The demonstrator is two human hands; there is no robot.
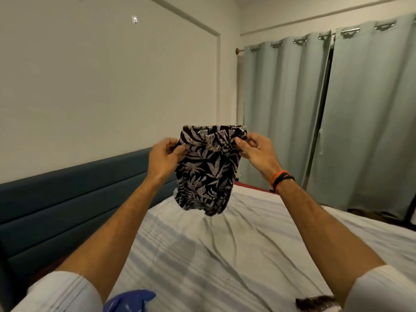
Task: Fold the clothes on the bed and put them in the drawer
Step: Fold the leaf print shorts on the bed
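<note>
shorts (208, 174) held up above the bed (225, 255) | left hand (165, 157) grip pinching shorts' top edge | right hand (256, 152) grip pinching opposite edge

left hand (165, 157) + right hand (255, 152) | pinch leaf-print shorts (207, 170) | above bed (236, 255)

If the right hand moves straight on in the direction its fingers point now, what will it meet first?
The right hand points inward, toward the left hand. It already pinches the leaf-print garment, so it would push into that cloth first, then probably meet the left hand.
</note>
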